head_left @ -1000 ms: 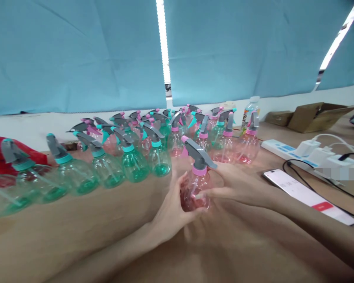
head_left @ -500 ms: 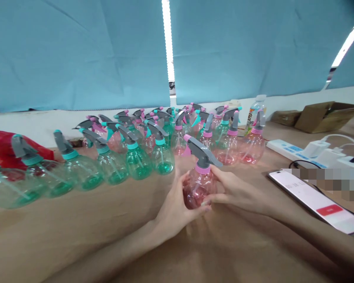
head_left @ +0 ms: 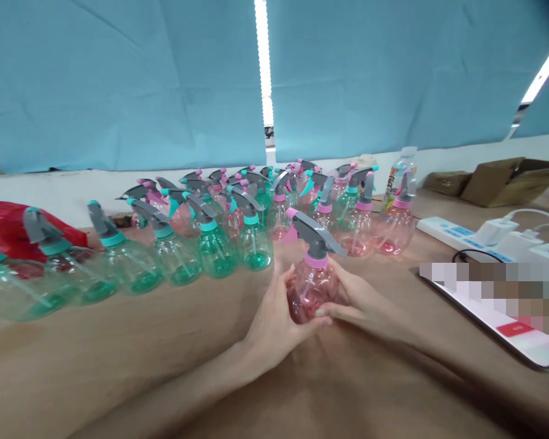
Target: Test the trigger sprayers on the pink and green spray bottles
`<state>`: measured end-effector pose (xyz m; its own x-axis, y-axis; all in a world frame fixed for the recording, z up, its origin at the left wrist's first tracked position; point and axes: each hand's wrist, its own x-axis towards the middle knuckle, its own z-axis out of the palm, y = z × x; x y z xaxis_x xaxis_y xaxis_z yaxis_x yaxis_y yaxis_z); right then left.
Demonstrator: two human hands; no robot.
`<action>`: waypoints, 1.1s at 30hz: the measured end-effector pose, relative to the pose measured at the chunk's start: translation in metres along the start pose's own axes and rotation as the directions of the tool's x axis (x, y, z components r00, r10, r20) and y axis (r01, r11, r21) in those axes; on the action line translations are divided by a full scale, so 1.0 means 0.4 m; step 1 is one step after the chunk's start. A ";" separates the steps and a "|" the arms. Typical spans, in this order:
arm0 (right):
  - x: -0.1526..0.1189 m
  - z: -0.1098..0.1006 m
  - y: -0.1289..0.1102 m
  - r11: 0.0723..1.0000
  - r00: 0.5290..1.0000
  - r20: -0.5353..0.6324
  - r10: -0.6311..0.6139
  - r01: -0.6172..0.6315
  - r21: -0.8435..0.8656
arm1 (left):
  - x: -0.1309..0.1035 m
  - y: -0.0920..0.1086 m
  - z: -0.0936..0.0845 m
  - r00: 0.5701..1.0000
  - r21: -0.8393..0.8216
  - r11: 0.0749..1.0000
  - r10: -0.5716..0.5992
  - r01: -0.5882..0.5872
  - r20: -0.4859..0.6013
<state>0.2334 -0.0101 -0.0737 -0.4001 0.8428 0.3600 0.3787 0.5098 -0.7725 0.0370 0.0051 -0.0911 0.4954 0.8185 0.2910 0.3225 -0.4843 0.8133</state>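
The pink spray bottle stands upright between the hands, near the front of the worktop and apart from the green bottles. The left fingers and right fingers wrap its round body from both sides. It looks light — thin, clear plastic, probably slick and a little springy. The belly suits a gentle two-sided hold; the pink collar seems firmer, while the trigger likely gives.

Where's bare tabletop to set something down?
Widest: table between front green bottles and left forearm. Also between left and right forearm, nearer than the held pink bottle. Crowded: beyond it, packed sprayers; rightward, phone and power strip.
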 end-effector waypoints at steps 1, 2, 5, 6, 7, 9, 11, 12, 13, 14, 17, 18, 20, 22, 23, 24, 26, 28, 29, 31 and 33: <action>-0.003 0.009 0.012 1.000 0.999 -0.029 -0.013 0.013 -0.010 | 0.000 -0.001 0.001 1.000 0.000 1.000 -0.001 0.001 -0.003; -0.006 0.018 0.022 0.999 0.998 -0.053 -0.021 0.019 -0.040 | 0.000 -0.002 0.003 1.000 -0.001 1.000 -0.001 0.001 -0.006; -0.019 0.042 0.037 0.988 0.993 -0.117 0.002 -0.020 -0.151 | -0.002 -0.001 0.005 1.000 0.017 1.000 -0.007 0.007 -0.023; -0.025 0.047 0.038 0.984 0.990 -0.139 0.016 -0.040 -0.172 | -0.003 0.001 0.005 1.000 0.030 0.999 -0.011 0.012 -0.026; -0.031 0.052 0.037 0.982 0.987 -0.158 0.027 -0.057 -0.183 | -0.004 0.003 0.005 1.000 0.041 0.999 -0.015 0.016 -0.026; -0.044 0.055 0.031 0.979 0.983 -0.181 0.044 -0.079 -0.186 | -0.007 0.009 0.004 0.999 0.054 0.998 -0.021 0.022 -0.025; -0.055 0.051 0.022 0.979 0.979 -0.188 0.076 -0.109 -0.173 | -0.008 0.015 0.003 0.999 0.055 0.998 -0.029 0.030 -0.030; -0.059 0.048 0.017 0.979 0.978 -0.183 0.098 -0.128 -0.162 | -0.008 0.017 0.003 0.999 0.055 0.998 -0.033 0.035 -0.034; -0.063 0.045 0.013 0.977 0.976 -0.178 0.122 -0.150 -0.149 | -0.009 0.019 0.003 0.999 0.055 0.998 -0.037 0.039 -0.037; -0.065 0.043 0.010 0.976 0.974 -0.170 0.146 -0.170 -0.134 | -0.009 0.020 0.003 0.998 0.057 0.997 -0.040 0.042 -0.038; -0.066 0.043 0.003 0.972 0.968 -0.148 0.202 -0.216 -0.088 | -0.009 0.019 0.004 0.998 0.075 0.996 -0.049 0.052 -0.037; -0.064 0.045 0.001 0.970 0.965 -0.148 0.218 -0.231 -0.075 | -0.009 0.018 0.004 0.998 0.088 0.995 -0.053 0.057 -0.041; -0.061 0.050 -0.004 0.966 0.959 -0.151 0.242 -0.252 -0.053 | -0.009 0.014 0.004 0.997 0.114 0.991 -0.062 0.068 -0.054; -0.057 0.053 -0.009 0.965 0.956 -0.157 0.249 -0.259 -0.046 | -0.009 0.012 0.004 0.996 0.137 0.988 -0.063 0.071 -0.063; -0.056 0.054 -0.012 0.965 0.955 -0.162 0.247 -0.258 -0.049 | -0.009 0.011 0.005 0.996 0.145 0.987 -0.060 0.069 -0.063; -0.055 0.055 -0.013 0.966 0.957 -0.165 0.239 -0.252 -0.058 | -0.008 0.010 0.005 0.997 0.150 0.987 -0.056 0.065 -0.061; -0.055 0.057 -0.011 0.968 0.960 -0.175 0.221 -0.237 -0.081 | -0.007 0.010 0.006 0.998 0.153 0.987 -0.040 0.048 -0.051; -0.057 0.060 -0.001 0.970 0.962 -0.186 0.202 -0.222 -0.097 | -0.007 0.010 0.006 0.999 0.159 0.987 -0.026 0.033 -0.045; -0.058 0.062 0.005 0.971 0.962 -0.191 0.196 -0.218 -0.100 | -0.006 0.010 0.006 0.999 0.166 0.986 -0.022 0.029 -0.046; -0.059 0.064 0.016 0.972 0.962 -0.197 0.189 -0.212 -0.098 | -0.005 0.009 0.004 0.999 0.178 0.984 -0.015 0.023 -0.050; -0.058 0.058 0.018 0.973 0.965 -0.184 0.189 -0.209 -0.095 | -0.004 0.007 0.000 0.999 0.170 0.985 -0.009 0.017 -0.049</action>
<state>0.2261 -0.0301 -0.0998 -0.1608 0.9412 0.2971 0.5319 0.3362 -0.7772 0.0370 0.0027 -0.0894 0.4525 0.8370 0.3079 0.4632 -0.5156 0.7208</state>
